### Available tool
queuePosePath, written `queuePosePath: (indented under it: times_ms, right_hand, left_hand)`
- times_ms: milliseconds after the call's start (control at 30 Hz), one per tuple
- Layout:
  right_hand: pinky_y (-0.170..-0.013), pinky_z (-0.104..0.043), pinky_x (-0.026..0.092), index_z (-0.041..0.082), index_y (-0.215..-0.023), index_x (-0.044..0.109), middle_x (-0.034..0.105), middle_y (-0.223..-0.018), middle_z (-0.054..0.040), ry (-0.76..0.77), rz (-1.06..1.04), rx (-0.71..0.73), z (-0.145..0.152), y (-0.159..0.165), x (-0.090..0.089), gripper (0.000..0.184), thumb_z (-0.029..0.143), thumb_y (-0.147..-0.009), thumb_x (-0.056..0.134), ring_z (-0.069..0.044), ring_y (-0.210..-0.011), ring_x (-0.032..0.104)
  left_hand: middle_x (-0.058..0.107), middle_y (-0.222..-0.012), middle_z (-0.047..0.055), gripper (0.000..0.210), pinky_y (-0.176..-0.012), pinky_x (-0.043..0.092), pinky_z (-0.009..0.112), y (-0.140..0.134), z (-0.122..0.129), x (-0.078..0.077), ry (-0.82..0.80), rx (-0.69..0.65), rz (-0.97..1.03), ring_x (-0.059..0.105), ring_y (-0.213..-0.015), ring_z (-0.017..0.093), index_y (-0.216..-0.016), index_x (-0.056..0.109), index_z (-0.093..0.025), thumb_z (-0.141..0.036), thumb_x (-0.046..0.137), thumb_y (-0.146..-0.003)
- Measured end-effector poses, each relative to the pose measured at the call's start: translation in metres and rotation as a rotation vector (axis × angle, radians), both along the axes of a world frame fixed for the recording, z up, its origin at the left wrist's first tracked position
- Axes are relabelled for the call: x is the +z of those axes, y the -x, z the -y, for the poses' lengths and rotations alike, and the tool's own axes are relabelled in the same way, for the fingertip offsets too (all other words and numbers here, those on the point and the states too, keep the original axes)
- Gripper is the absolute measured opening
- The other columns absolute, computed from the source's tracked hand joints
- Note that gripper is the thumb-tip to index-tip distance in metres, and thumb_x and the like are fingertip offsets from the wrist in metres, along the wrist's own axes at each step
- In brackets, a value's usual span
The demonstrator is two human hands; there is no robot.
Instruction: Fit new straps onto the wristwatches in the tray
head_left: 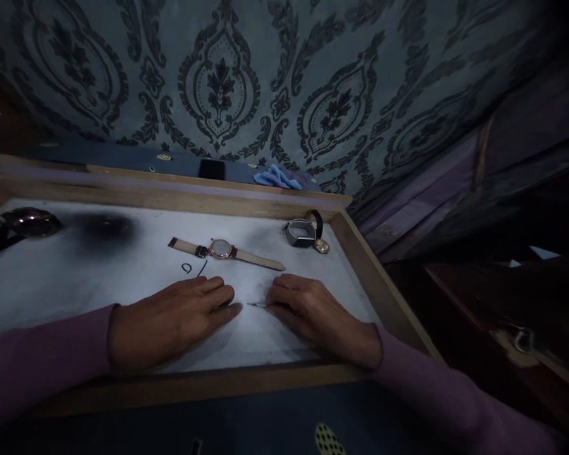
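Observation:
My right hand is closed on a thin, pointed metal tool, its tip directed left; its exact kind is unclear. My left hand rests with curled fingers and the thumb against them; anything inside is hidden. Just beyond both hands lies a wristwatch with a round, pale face, a rose-gold-toned case and its two strap halves stretched flat. Between it and my left hand are a small dark ring shape and a short dark line, perhaps parts or marks.
A wooden-rimmed tray with a white base surrounds everything. At its right corner sit a grey-banded watch and a small gold watch. Dark sunglasses-like item lies left. Behind are a blue cloth and a black phone-like slab.

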State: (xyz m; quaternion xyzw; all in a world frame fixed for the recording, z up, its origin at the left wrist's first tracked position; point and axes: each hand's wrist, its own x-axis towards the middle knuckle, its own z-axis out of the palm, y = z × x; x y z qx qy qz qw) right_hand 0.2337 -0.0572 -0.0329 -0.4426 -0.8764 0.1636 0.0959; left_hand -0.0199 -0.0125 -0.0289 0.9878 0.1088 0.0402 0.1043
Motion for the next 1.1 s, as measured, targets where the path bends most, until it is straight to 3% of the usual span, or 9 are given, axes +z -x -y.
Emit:
queuePosePath:
  times_ms: [167, 633, 900, 1100]
  right_hand:
    - [-0.066, -0.027, 0.041, 0.015, -0.08, 0.061, 0.062, -0.08, -0.0056, -0.071, 0.039, 0.077, -0.003, -0.001, 0.001, 0.02, 0.017, -0.097, 0.05, -0.017, -0.074, 0.055]
    - [-0.06, -0.027, 0.037, 0.015, -0.074, 0.057, 0.059, -0.076, -0.0052, -0.151, 0.079, 0.199, -0.01, 0.002, 0.005, 0.031, 0.012, -0.099, 0.039, -0.016, -0.069, 0.049]
    - [-0.063, -0.028, 0.039, 0.014, -0.076, 0.058, 0.061, -0.081, -0.0062, -0.14, 0.142, 0.237, -0.013, 0.004, 0.01, 0.027, 0.008, -0.097, 0.043, -0.017, -0.073, 0.051]
    - [-0.065, -0.031, 0.039, 0.013, -0.081, 0.058, 0.06, -0.082, -0.0056, -0.227, 0.265, 0.325, -0.014, 0.005, 0.012, 0.019, 0.009, -0.096, 0.047, -0.019, -0.076, 0.048]
  left_hand:
    - [0.057, -0.106, 0.008, 0.033, -0.083, 0.044, 0.032, -0.001, -0.001, 0.004, -0.029, -0.007, -0.086, 0.051, -0.091, 0.021, -0.124, 0.05, -0.018, -0.009, 0.038, -0.094]
    - [0.056, -0.104, 0.007, 0.031, -0.08, 0.042, 0.032, 0.0, -0.003, 0.003, -0.008, -0.001, -0.055, 0.05, -0.089, 0.02, -0.122, 0.053, -0.019, -0.009, 0.042, -0.095]
    - [0.055, -0.106, 0.007, 0.032, -0.08, 0.041, 0.032, -0.001, -0.004, 0.002, -0.014, 0.005, -0.089, 0.049, -0.091, 0.021, -0.124, 0.051, -0.02, -0.01, 0.042, -0.095]
    - [0.056, -0.103, 0.006, 0.031, -0.08, 0.041, 0.031, -0.001, -0.004, 0.004, -0.019, 0.006, -0.087, 0.05, -0.089, 0.021, -0.124, 0.051, -0.019, -0.011, 0.042, -0.096]
